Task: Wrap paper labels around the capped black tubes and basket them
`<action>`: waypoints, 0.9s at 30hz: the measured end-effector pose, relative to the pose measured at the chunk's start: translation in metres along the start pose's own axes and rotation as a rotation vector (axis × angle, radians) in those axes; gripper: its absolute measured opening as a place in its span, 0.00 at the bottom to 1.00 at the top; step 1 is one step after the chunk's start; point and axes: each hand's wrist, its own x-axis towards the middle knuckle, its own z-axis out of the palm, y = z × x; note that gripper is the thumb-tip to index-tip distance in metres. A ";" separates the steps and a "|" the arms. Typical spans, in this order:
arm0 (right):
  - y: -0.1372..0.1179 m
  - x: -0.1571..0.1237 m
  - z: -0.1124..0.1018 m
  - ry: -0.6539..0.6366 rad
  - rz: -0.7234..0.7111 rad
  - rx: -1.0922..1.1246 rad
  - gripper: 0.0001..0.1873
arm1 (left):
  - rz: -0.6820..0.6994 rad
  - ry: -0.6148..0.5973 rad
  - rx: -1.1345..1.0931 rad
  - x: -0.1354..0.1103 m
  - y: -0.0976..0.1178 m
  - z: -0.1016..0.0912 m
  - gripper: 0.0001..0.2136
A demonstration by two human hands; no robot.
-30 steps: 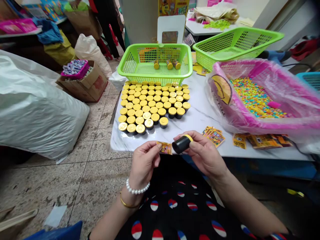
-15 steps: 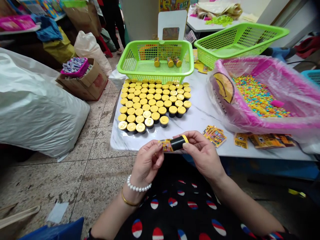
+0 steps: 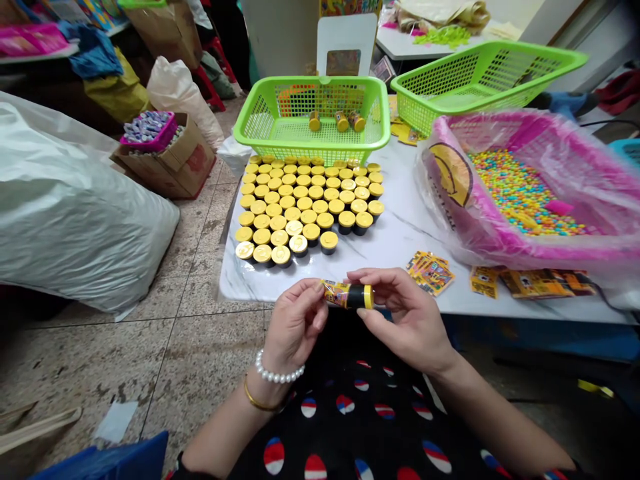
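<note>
My left hand (image 3: 295, 327) pinches the end of a small yellow-and-orange printed foil packet (image 3: 335, 293). My right hand (image 3: 405, 313) grips a black cylindrical container (image 3: 356, 297) with a yellow lid, its lid end pointing right. The packet's other end meets the container's open-looking end, though the fingers and angle hide exactly how they join. Just beyond my hands, several rows of matching black containers with gold lids (image 3: 300, 213) stand upright on a white marble-patterned table (image 3: 400, 253).
A green plastic basket (image 3: 311, 113) holds several small capsules behind the rows. To the right are another green basket (image 3: 480, 83), a pink-lined basket of colourful candies (image 3: 523, 193), and scattered packets (image 3: 431, 273). A large white sack (image 3: 70, 213) lies on the tiled floor at left.
The packet and black container have come together from separate positions in my two hands. The container has turned level, with its yellow lid to the right.
</note>
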 end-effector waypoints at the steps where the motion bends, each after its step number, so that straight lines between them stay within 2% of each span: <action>1: 0.001 0.000 0.000 -0.002 -0.008 -0.001 0.16 | 0.027 0.008 0.034 -0.001 -0.002 0.000 0.12; 3: 0.002 0.001 -0.001 0.021 -0.025 0.011 0.16 | 0.118 0.037 0.110 -0.003 -0.005 -0.001 0.11; 5: 0.004 0.001 -0.002 0.070 -0.045 0.042 0.16 | 0.269 0.071 0.194 -0.005 -0.005 -0.002 0.13; 7: 0.004 0.002 -0.004 0.091 -0.070 0.057 0.16 | 0.427 0.053 0.303 -0.007 0.000 -0.003 0.23; 8: 0.004 0.002 -0.006 0.071 -0.088 0.035 0.17 | 0.469 0.002 0.371 -0.007 0.003 -0.003 0.27; 10: 0.003 0.004 -0.011 -0.007 -0.151 -0.091 0.18 | 0.426 -0.148 0.492 -0.006 0.012 -0.003 0.25; 12: 0.002 0.006 -0.016 -0.070 -0.224 -0.261 0.18 | 0.283 -0.256 0.533 -0.004 0.018 -0.002 0.17; 15: 0.001 0.007 -0.023 -0.087 -0.331 -0.414 0.18 | 0.178 -0.273 0.483 0.000 0.021 -0.003 0.12; 19: -0.002 0.004 -0.026 -0.090 -0.436 -0.471 0.18 | 0.210 -0.295 0.508 0.001 0.017 -0.003 0.13; 21: -0.003 0.001 -0.025 -0.060 -0.367 -0.440 0.15 | 0.333 -0.313 0.588 0.001 0.015 -0.002 0.14; 24: -0.003 -0.002 -0.023 -0.016 -0.172 -0.291 0.09 | 0.581 -0.341 0.748 0.003 0.016 0.001 0.16; 25: -0.002 -0.004 -0.023 -0.011 -0.124 -0.230 0.10 | 0.615 -0.350 0.757 0.003 0.017 0.002 0.16; 27: -0.001 -0.006 -0.022 -0.016 -0.087 -0.150 0.14 | 0.566 -0.373 0.684 0.005 0.019 0.003 0.16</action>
